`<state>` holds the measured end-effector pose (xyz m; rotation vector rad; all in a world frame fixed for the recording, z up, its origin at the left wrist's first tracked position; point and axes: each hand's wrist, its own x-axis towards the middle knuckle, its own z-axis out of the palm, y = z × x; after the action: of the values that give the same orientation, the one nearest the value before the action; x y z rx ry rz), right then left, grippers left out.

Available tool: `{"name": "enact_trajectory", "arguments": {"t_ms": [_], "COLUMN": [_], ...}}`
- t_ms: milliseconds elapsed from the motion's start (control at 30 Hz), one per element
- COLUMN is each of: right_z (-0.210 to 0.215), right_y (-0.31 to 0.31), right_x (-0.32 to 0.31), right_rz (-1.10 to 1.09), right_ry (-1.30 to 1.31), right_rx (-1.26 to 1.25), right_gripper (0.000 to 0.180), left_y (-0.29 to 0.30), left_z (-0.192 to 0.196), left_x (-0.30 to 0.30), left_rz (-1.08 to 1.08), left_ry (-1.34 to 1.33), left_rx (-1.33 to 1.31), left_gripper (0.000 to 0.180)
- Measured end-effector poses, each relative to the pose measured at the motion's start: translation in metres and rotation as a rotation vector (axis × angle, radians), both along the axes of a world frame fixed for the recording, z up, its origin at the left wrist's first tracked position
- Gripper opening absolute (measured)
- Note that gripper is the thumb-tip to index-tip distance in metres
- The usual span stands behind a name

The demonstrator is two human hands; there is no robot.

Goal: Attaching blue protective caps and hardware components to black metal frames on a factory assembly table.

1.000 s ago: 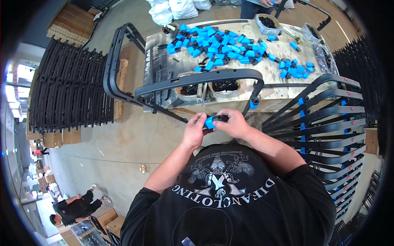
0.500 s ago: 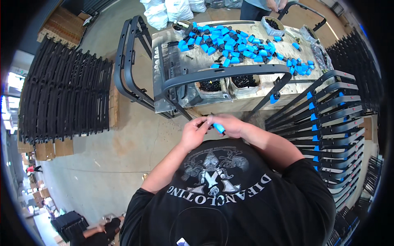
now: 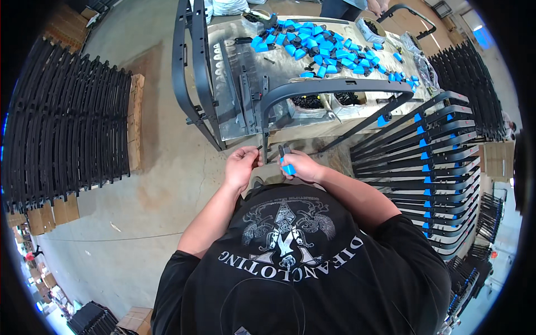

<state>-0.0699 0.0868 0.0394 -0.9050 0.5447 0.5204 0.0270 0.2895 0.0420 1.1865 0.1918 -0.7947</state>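
My left hand [image 3: 241, 167] is closed in a pinch, with a small dark bolt-like piece [image 3: 259, 148] at its fingertips, just beside the lower end of a bent black metal frame [image 3: 329, 87]. The piece is too small to name for certain. To the right of that frame leg, my right hand [image 3: 306, 166] grips a blue and black plastic fitting [image 3: 288, 168]; its black prongs point up toward the table and its blue end faces me. A gap separates the two hands. The frame leans at the near side of the worktable, its curved bar crossing over the table edge.
On the worktable [image 3: 245, 56] lies a heap of blue and black fittings [image 3: 324, 47]. Bins of small black parts [image 3: 308, 103] stand near its front edge. Bent frames [image 3: 430, 167] are stacked at right, black bars [image 3: 67, 123] at left. Another person's hands [image 3: 378, 6] show beyond the table.
My hands were together around the blue fitting; now they are apart. The left has moved left to the frame's leg, while the right keeps the fitting. The view has shifted.
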Motion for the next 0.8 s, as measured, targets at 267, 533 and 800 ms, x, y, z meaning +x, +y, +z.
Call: {"name": "enact_trajectory", "arguments": {"t_ms": [267, 533, 800], "right_z": [-0.004, -0.023, -0.025], "right_y": [0.012, -0.016, -0.001], "right_x": [-0.020, -0.056, -0.045], "right_rz": [0.108, 0.166, 0.272], "right_ry": [0.102, 0.294, 0.295], "right_rx": [-0.322, -0.364, -0.507], "right_gripper": [0.018, 0.020, 0.019], "left_y": [-0.011, -0.022, -0.013], "left_z": [-0.040, -0.063, -0.056], "left_x": [0.033, 0.031, 0.038], "left_rz": [-0.040, 0.080, -0.073], "left_ry": [-0.050, 0.088, -0.203], "left_rx": [-0.096, -0.311, -0.257], "left_gripper": [0.012, 0.018, 0.015]}}
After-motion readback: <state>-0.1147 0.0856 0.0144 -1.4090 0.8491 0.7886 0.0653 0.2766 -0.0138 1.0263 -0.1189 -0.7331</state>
